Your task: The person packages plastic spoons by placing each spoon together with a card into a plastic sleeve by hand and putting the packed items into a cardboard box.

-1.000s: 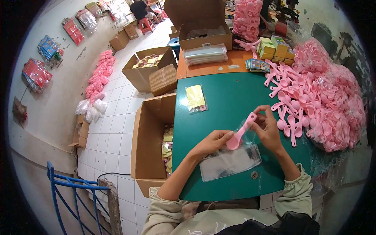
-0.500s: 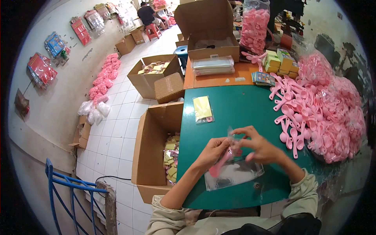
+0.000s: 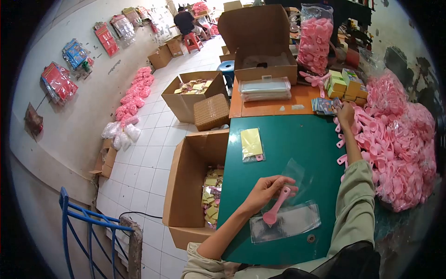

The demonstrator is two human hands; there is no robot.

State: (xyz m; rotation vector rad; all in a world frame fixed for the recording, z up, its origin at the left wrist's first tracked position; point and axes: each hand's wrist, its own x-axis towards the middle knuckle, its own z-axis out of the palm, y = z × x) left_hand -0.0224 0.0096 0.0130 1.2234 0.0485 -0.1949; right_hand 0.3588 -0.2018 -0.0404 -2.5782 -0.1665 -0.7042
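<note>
A clear plastic bag with a pink spoon (image 3: 277, 207) in it is held by my left hand (image 3: 267, 191), fingers closed at its upper part. Beneath the spoon lie flat clear bags (image 3: 285, 222) on the green table (image 3: 283, 135). My right hand (image 3: 344, 115) is stretched to the small printed cards (image 3: 324, 106) at the table's far right, its fingers bent over their edge; its grip is too small to make out. A packed bag with a yellow card (image 3: 251, 142) lies farther back on the left.
Loose pink spoons (image 3: 367, 130) and big bagged heaps (image 3: 404, 153) cover the right side. Yellow-green boxes (image 3: 344, 83) stand behind the cards. An open carton (image 3: 186, 172) of packed bags is left of the table. A person (image 3: 186, 23) sits far back. A blue railing (image 3: 93, 218) stands lower left.
My right hand has left the spoon and bag and moved up and right to the cards. My left hand still holds the bag, now with the spoon inside. The view has shifted.
</note>
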